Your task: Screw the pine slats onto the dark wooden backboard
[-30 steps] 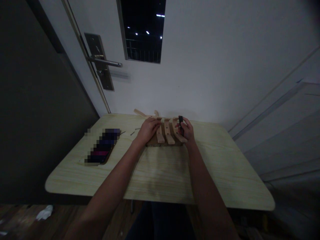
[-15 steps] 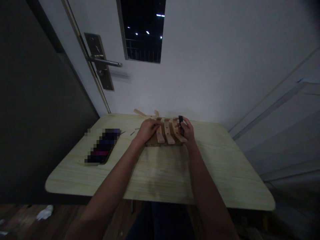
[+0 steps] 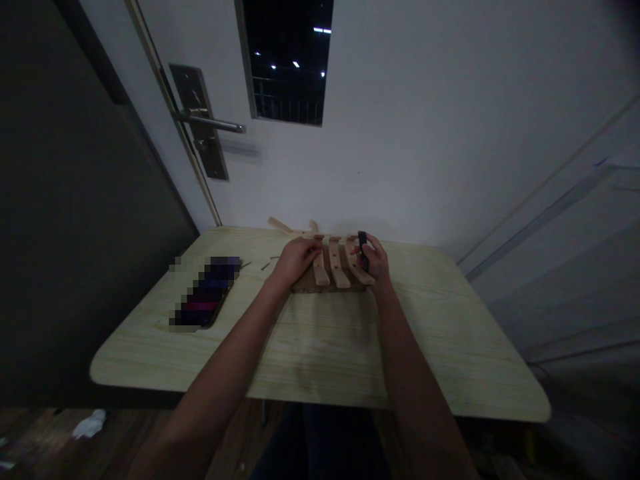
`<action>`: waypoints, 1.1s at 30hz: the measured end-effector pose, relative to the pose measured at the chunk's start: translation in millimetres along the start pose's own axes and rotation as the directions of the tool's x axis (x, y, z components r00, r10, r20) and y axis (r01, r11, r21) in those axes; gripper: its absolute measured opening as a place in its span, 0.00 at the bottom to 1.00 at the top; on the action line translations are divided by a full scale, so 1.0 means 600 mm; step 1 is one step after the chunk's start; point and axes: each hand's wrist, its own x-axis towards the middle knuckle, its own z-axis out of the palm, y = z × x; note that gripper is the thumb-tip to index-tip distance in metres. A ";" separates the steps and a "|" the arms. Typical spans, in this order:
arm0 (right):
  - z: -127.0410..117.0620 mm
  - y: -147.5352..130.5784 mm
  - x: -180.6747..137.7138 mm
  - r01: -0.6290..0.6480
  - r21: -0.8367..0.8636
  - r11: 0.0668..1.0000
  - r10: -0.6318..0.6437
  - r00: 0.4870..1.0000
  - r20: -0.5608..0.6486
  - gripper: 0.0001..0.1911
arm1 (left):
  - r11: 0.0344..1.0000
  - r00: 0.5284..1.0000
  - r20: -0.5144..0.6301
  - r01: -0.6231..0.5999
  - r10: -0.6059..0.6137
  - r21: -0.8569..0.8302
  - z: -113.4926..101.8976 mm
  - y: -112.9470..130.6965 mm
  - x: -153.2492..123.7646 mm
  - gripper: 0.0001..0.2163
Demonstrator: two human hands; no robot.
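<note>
A dark wooden board [image 3: 306, 287] lies near the back of the table, with three curved pale wooden strips [image 3: 340, 273] side by side across it. My left hand [image 3: 296, 259] rests at the board's left end, its fingers closed at the upper part of the leftmost strip [image 3: 321, 273]. At the right end, my right hand [image 3: 378, 261] is wrapped round a small black-handled tool [image 3: 363, 240] held nearly upright over the rightmost strip [image 3: 361, 275]. The tool's lower end is too dark and small to make out.
Behind my left hand lie loose wooden pieces [image 3: 280, 225]. Several thin screws or nails [image 3: 265, 266] are left of that hand, beside a phone [image 3: 215, 293] with a blurred screen. A white door with a metal handle [image 3: 215, 125] stands behind the table [image 3: 320, 353].
Both hands stay in nearly the same place. The left fingers have shifted very slightly at the leftmost strip, and the black tool looks turned a little in my right hand.
</note>
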 end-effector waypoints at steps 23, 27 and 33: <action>0.001 -0.005 -0.004 0.002 -0.073 0.997 -0.005 0.999 -0.034 0.26 | 0.976 0.962 0.207 -0.149 0.181 -0.161 -0.044 -0.013 -0.013 0.23; 0.000 -0.002 -0.003 0.024 -0.102 0.995 -0.024 1.000 0.001 0.27 | 0.977 0.967 0.191 -0.140 0.171 -0.162 -0.043 -0.012 -0.015 0.22; 0.002 -0.003 -0.003 0.028 -0.067 0.997 -0.029 1.000 -0.012 0.28 | 0.977 0.969 0.176 -0.144 0.172 -0.160 -0.038 -0.011 -0.014 0.17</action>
